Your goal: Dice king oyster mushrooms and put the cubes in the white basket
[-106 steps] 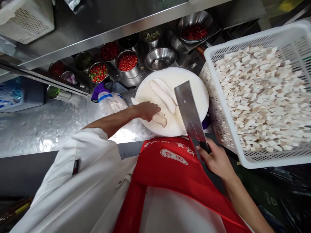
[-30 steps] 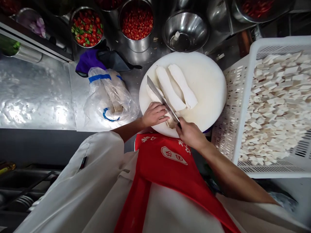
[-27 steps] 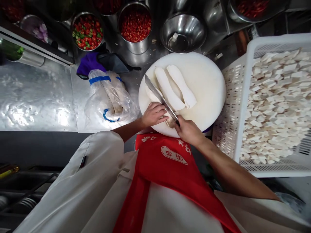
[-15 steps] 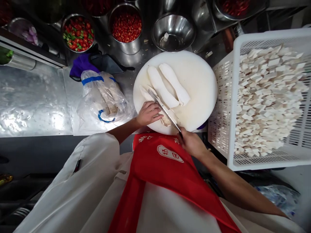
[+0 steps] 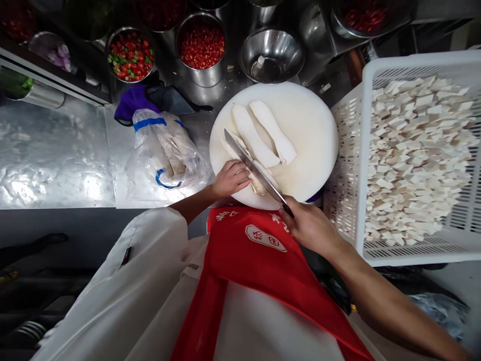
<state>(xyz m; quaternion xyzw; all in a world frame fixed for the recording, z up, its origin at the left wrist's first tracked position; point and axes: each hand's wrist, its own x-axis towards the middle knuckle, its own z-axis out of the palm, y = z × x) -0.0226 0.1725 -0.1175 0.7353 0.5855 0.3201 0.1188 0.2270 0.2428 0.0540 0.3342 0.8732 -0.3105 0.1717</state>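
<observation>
My right hand (image 5: pixel 310 223) is wrapped round the handle of a long kitchen knife (image 5: pixel 252 166). The blade runs diagonally over a king oyster mushroom (image 5: pixel 259 187) near the front left of the round white cutting board (image 5: pixel 313 145). Pressed together, the fingers of my left hand (image 5: pixel 233 178) hold that mushroom down beside the blade. Pale flesh of it shows on both sides of the knife; my fingers hide part of it. Two long white mushroom pieces (image 5: pixel 251 138) (image 5: pixel 273 130) lie side by side just beyond the blade.
At right stands a white plastic basket (image 5: pixel 366 150) of diced mushroom. A clear bag (image 5: pixel 171 150) of whole mushrooms lies left of the board. Behind are a steel bowl (image 5: pixel 272 55) and pots of chopped chillies (image 5: pixel 203 47) (image 5: pixel 131 55). Purple cloth (image 5: pixel 135 103) lies near the bag.
The knife has shifted, its blade now lying broader across the mushroom with the tip farther up and left. My right hand moved slightly right. My left hand stays on the mushroom.
</observation>
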